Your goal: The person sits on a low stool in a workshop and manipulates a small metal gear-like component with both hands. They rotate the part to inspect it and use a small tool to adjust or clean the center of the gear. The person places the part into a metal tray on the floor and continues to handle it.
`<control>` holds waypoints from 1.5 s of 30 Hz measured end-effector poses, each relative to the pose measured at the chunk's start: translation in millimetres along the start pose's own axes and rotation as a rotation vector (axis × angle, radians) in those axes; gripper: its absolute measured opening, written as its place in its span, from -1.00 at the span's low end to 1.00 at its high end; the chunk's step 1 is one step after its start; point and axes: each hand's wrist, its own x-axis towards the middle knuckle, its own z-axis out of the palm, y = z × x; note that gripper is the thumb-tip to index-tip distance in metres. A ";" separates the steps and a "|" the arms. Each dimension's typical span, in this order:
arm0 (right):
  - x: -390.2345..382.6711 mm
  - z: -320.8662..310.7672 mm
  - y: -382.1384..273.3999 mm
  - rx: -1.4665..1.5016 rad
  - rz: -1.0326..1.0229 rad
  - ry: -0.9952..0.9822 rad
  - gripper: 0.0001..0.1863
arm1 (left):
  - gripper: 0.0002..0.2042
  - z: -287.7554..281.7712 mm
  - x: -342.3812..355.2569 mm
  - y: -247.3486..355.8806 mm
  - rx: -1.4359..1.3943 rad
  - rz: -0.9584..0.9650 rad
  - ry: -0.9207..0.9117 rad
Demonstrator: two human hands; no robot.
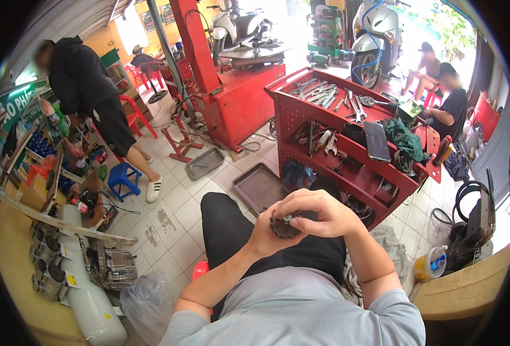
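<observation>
I sit with both hands together over my lap. My left hand is wrapped round a dark, round metal part with a notched rim, holding it from the left and below. A small bright metal piece stands at the middle of the part. My right hand curves over from the right, its fingers bent and its thumb against the part beside the bright piece. The fingers hide some of the part, so its exact kind is unclear.
A red tool cart with wrenches, a phone and a green cloth stands ahead to the right. Metal trays lie on the tiled floor. A blue stool and a standing person are at left.
</observation>
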 end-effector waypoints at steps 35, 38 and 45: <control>1.4 1.7 1.2 0.017 0.049 0.028 -0.69 | -0.52 -3.0 2.8 3.6 0.023 -0.007 -0.007; 1.1 0.3 6.5 -0.021 -0.030 0.016 -0.66 | -0.51 -0.9 4.8 9.1 0.020 0.020 0.017; 1.0 3.5 3.2 0.056 0.012 0.066 -0.68 | -0.51 -1.6 2.4 3.9 -0.017 -0.046 -0.012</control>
